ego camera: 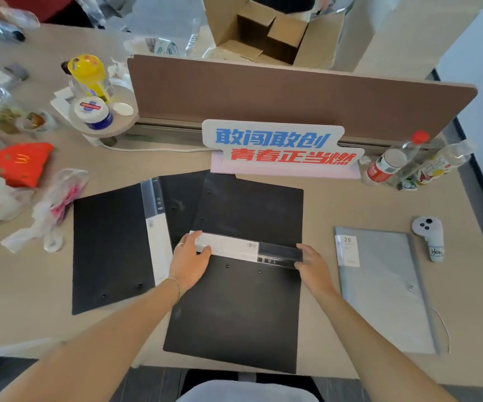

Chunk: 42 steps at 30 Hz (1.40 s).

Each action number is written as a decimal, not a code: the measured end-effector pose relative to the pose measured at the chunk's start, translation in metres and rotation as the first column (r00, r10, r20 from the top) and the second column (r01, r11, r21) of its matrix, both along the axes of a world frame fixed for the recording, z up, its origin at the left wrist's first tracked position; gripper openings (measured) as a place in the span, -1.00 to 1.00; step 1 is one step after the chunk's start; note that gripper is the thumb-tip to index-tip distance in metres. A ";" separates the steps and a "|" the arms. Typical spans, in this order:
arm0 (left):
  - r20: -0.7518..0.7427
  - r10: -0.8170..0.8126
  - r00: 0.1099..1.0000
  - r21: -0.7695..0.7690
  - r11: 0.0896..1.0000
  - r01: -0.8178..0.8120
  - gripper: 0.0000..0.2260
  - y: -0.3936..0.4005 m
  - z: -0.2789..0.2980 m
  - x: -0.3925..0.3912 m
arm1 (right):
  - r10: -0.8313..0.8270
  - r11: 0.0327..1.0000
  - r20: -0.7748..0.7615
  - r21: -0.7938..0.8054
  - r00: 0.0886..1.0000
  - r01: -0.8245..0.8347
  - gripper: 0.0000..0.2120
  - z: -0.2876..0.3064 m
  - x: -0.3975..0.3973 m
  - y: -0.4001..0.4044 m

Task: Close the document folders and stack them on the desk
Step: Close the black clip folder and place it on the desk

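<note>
Two black document folders lie open on the desk. The middle folder [243, 309] is spread flat with its white-and-clear spine [243, 246] running left to right. My left hand [189, 262] grips the left end of that spine, thumb on top. My right hand [311, 264] holds its right end. The second black folder [109, 248] lies open to the left, its far flap tucked under the middle one. A grey folder [385, 288] lies shut on the right.
A brown divider panel [292, 91] and a blue-and-red slogan sign [278, 146] stand behind the folders. Bottles [391, 163] lie at the right, a white controller [428, 236] beside the grey folder. A red bag [22, 163], plastic bags and jars crowd the left.
</note>
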<state>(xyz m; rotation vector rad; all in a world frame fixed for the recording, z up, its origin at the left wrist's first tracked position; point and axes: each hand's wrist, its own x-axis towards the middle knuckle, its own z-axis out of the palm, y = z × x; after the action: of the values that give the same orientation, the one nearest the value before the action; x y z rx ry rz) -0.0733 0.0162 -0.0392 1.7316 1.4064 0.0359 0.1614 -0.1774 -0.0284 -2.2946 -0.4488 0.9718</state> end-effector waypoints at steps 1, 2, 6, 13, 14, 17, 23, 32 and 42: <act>0.012 0.001 1.000 0.003 1.000 -0.001 -0.54 0.000 0.001 0.001 | 0.000 1.000 0.007 0.006 1.000 0.000 -0.47 0.002 -0.002 0.000; 0.021 0.001 1.000 0.009 1.000 -0.002 -0.55 0.000 0.004 0.002 | 0.007 1.000 0.020 0.012 1.000 -0.007 -0.47 0.005 -0.003 0.000; 0.061 -0.002 0.998 0.072 0.997 -0.003 -0.56 -0.005 0.023 0.006 | 0.055 0.996 0.124 0.061 0.991 -0.063 -0.48 0.023 -0.009 0.001; 0.164 -0.003 0.986 0.276 0.960 -0.043 -0.65 -0.015 0.056 0.013 | 0.132 0.981 0.402 0.079 0.906 -0.178 -0.50 0.062 -0.012 0.003; 0.167 0.009 0.986 0.302 0.952 -0.060 -0.67 -0.015 0.060 0.014 | 0.157 0.978 0.423 0.056 0.893 -0.198 -0.47 0.068 -0.012 0.003; 0.172 0.054 0.984 0.351 0.929 -0.112 -0.69 -0.014 0.070 0.022 | 0.223 0.968 0.488 -0.007 0.844 -0.252 -0.36 0.084 -0.010 0.005; 0.044 0.033 0.999 0.503 0.863 -0.050 -0.64 -0.020 0.101 0.040 | 0.204 0.965 0.627 0.003 0.752 -0.264 -0.37 0.100 -0.001 0.004; 0.065 0.020 0.998 0.544 0.837 -0.053 -0.62 -0.038 0.106 0.060 | 0.247 0.931 0.889 -0.108 0.386 -0.349 -0.82 0.108 0.020 -0.009; 0.349 0.501 0.792 -0.184 0.865 -0.466 -0.31 -0.091 0.160 0.139 | 0.220 0.869 0.781 0.115 0.584 -0.482 -0.84 0.120 0.002 0.004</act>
<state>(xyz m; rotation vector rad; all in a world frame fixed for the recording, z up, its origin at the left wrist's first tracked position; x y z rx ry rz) 0.0657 -0.0743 0.1208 1.1625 1.4831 0.5628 0.1632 -0.1739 0.0914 -2.2371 -1.3629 -0.0007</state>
